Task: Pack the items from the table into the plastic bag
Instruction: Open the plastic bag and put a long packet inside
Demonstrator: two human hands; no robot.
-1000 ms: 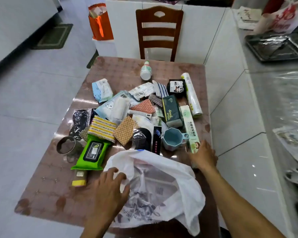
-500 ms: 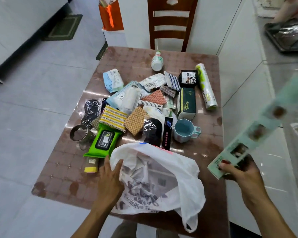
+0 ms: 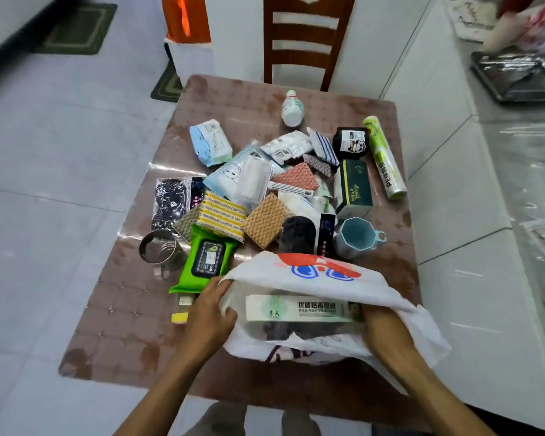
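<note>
A white plastic bag with red and blue print lies open at the near edge of the table. My left hand grips the bag's left rim and holds the mouth open. My right hand reaches into the bag from the right and holds the end of a long white-and-green box, which lies across the inside. Its fingers are mostly hidden by the plastic. Behind the bag lies a pile of several items, among them a green wipes pack, a teal cup and a dark green box.
A metal cup stands at the pile's left, a yellow-capped tube beside my left hand. A film roll and a white bottle lie farther back. A wooden chair stands beyond the table, a white counter to the right.
My right hand lifted the long box from the table's right side, swung it round and brought it into the bag. My left hand shifted to grip the rim and opened the mouth.
</note>
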